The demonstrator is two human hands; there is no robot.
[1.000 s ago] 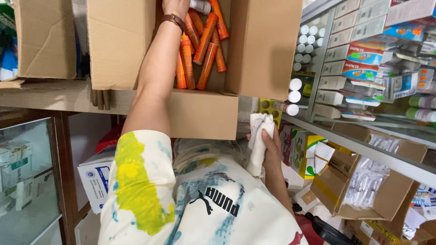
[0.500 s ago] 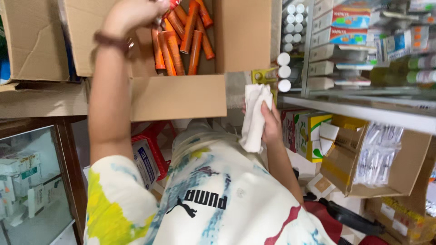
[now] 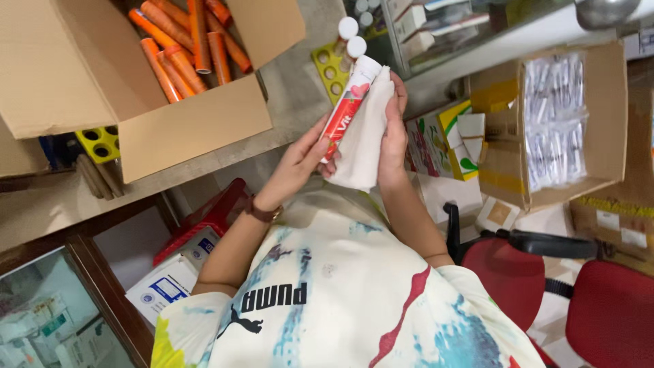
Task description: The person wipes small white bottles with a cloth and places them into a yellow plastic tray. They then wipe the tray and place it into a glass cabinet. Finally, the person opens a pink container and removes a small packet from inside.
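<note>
My left hand (image 3: pixel 298 162), a band on its wrist, holds a red tube with a white cap (image 3: pixel 347 103) by its lower end. The tube lies against a white cloth (image 3: pixel 366 146) that my right hand (image 3: pixel 394 126) grips from the right. Both hands meet in front of my chest, just below the counter's edge. An open cardboard box (image 3: pixel 197 126) with several orange tubes (image 3: pixel 187 41) stands on the counter at the upper left, apart from both hands.
A yellow holed tray (image 3: pixel 329 65) with white-capped tubes (image 3: pixel 349 28) sits behind the hands. At right is a cardboard box of clear packets (image 3: pixel 507 170), with red chairs (image 3: pixel 518 272) below. A red stool (image 3: pixel 211 215) and a glass cabinet (image 3: pixel 41 313) are at lower left.
My left hand came down out of the box with a red tube and brought it to the cloth in my right hand. The view tilted downward.
</note>
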